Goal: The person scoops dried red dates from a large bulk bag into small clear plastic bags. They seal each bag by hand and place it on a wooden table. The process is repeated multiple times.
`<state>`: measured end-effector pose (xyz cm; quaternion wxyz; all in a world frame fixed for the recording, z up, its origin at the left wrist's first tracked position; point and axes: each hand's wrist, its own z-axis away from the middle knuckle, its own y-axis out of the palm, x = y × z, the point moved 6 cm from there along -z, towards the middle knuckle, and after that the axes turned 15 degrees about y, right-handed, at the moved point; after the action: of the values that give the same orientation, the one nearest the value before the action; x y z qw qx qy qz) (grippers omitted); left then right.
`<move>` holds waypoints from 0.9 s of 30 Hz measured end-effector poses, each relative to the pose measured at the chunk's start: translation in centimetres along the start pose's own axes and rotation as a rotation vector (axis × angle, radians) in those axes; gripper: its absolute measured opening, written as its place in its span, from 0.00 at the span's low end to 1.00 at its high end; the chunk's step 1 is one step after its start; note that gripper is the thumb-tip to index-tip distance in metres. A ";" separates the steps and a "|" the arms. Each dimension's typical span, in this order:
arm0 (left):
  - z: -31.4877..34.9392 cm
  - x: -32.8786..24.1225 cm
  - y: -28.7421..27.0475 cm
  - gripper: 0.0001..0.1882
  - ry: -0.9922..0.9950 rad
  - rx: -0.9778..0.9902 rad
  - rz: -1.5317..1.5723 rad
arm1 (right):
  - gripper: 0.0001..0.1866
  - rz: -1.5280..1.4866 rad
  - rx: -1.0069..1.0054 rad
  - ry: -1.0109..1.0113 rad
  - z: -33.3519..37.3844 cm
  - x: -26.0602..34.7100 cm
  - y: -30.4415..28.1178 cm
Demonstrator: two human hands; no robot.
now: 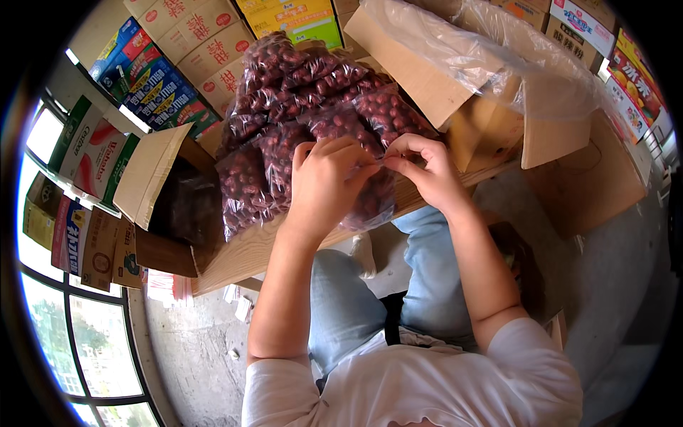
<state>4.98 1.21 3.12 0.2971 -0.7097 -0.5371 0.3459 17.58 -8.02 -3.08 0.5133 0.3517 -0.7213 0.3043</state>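
The left hand (324, 174) is closed, thumb and fingertips pinched together at the upper edge of a bag (374, 203). The right hand (430, 171) pinches the same edge between thumb and forefinger, just beside the left fingertips. The bag is clear, contains dark red fruit, and hangs below both hands at the front edge of the table (245, 257). How firmly each hand grips cannot be determined.

Behind the hands, a pile (302, 92) of similar filled bags rests on the table. An open carton (155, 174) lies to the left of the pile. A larger open carton (427, 60), with a clear plastic liner (544, 89) over its flaps, stands to the right.
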 end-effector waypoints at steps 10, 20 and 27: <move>3.5 2.7 -0.7 0.05 0.050 -0.163 0.033 | 0.06 -0.048 -0.037 -0.019 0.1 0.0 0.4; 5.9 3.8 -1.5 0.08 -0.103 -0.291 0.240 | 0.03 -0.010 0.017 0.014 -0.2 -0.7 1.8; 8.3 5.3 -1.8 0.05 -0.167 -0.285 0.266 | 0.05 0.012 0.015 0.000 -0.4 0.4 1.7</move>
<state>-1.77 7.17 -1.22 0.0997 -0.7780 -0.5048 0.3603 16.33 -6.80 -2.67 0.5089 0.3511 -0.7210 0.3129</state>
